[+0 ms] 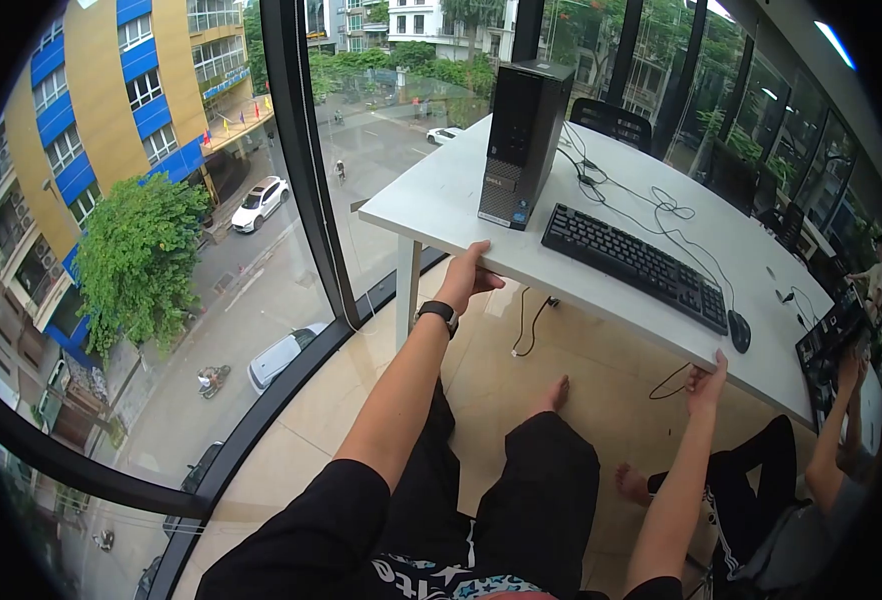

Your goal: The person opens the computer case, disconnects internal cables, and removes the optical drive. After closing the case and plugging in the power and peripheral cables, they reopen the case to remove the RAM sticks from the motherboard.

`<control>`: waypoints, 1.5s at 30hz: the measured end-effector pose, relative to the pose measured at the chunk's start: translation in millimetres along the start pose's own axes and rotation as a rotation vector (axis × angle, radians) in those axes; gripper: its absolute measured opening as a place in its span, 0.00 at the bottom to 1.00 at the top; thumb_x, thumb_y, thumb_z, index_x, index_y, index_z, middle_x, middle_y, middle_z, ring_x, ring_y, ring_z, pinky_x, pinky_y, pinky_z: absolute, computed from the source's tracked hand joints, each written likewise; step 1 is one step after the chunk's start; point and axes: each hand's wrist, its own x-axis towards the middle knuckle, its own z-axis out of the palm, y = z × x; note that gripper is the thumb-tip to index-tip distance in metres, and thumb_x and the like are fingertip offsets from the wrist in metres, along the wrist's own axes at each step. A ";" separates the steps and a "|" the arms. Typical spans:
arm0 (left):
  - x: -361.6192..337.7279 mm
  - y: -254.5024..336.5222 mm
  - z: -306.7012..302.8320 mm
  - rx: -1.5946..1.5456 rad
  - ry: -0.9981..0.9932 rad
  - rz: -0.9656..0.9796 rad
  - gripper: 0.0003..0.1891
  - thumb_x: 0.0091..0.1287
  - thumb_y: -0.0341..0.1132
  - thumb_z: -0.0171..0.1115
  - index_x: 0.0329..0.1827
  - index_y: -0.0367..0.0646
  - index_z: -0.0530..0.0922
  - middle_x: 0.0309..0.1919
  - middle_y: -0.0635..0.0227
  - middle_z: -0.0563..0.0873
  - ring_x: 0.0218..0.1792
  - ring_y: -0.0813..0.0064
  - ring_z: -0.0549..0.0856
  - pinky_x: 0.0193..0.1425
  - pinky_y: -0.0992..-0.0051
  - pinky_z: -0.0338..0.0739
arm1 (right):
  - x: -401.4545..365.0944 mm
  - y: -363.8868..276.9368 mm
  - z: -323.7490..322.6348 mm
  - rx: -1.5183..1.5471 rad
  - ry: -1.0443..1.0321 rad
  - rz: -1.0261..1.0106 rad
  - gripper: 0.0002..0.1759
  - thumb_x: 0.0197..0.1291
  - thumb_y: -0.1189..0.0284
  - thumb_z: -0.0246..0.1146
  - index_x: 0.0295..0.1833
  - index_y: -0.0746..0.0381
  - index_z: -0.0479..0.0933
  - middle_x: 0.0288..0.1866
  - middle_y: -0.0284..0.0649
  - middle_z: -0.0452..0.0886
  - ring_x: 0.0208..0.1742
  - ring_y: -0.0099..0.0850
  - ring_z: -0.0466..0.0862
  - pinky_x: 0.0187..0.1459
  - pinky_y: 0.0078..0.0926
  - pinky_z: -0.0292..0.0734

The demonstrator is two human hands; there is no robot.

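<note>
My left hand (471, 276) grips the front edge of a white desk (441, 195), thumb on top and fingers curled beneath. Further right, my right hand (706, 382) holds the same edge, its thumb near the top surface. A black Dell desktop computer (523, 145) stands upright on the desk just beyond my left hand. To its right lies a black keyboard (633, 262), roughly along the front edge. Close to my right hand is a black mouse (739, 330). The fingertips under the desktop are partly hidden.
Black cables (621, 190) run loosely across the desk, and another cable (531, 325) hangs below it. Tall windows stand at my left over a street. A black chair (611, 122) is behind the desk. Another person (811, 510) sits at the right beside a monitor (829, 335).
</note>
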 end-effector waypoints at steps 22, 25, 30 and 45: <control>2.0 -8.5 2.3 -0.011 0.034 0.070 0.28 0.74 0.53 0.56 0.45 0.28 0.81 0.29 0.54 0.87 0.23 0.68 0.85 0.37 0.71 0.83 | -13.2 6.9 12.9 0.021 0.117 -0.109 0.30 0.61 0.39 0.65 0.47 0.55 0.77 0.20 0.27 0.66 0.16 0.21 0.68 0.17 0.21 0.62; 0.5 -2.6 2.8 0.024 0.026 0.064 0.29 0.75 0.54 0.55 0.47 0.28 0.80 0.29 0.54 0.87 0.24 0.68 0.86 0.38 0.70 0.84 | -12.4 9.0 13.1 0.033 0.137 -0.108 0.29 0.62 0.39 0.64 0.47 0.55 0.77 0.23 0.27 0.70 0.17 0.21 0.68 0.18 0.22 0.63; -11.6 -11.4 -9.1 0.362 -0.147 0.035 0.33 0.79 0.59 0.48 0.39 0.32 0.83 0.33 0.55 0.89 0.25 0.64 0.88 0.42 0.66 0.85 | -21.5 2.6 18.9 0.028 0.117 -0.131 0.29 0.64 0.39 0.62 0.41 0.56 0.77 0.20 0.29 0.69 0.18 0.24 0.71 0.23 0.25 0.67; 10.7 22.8 68.1 1.519 -0.525 1.299 0.23 0.68 0.40 0.66 0.66 0.50 0.77 0.62 0.69 0.82 0.62 0.66 0.82 0.68 0.65 0.76 | -14.3 -71.7 115.1 -1.040 -0.089 -0.894 0.13 0.72 0.72 0.62 0.54 0.70 0.83 0.57 0.46 0.84 0.60 0.38 0.82 0.64 0.34 0.73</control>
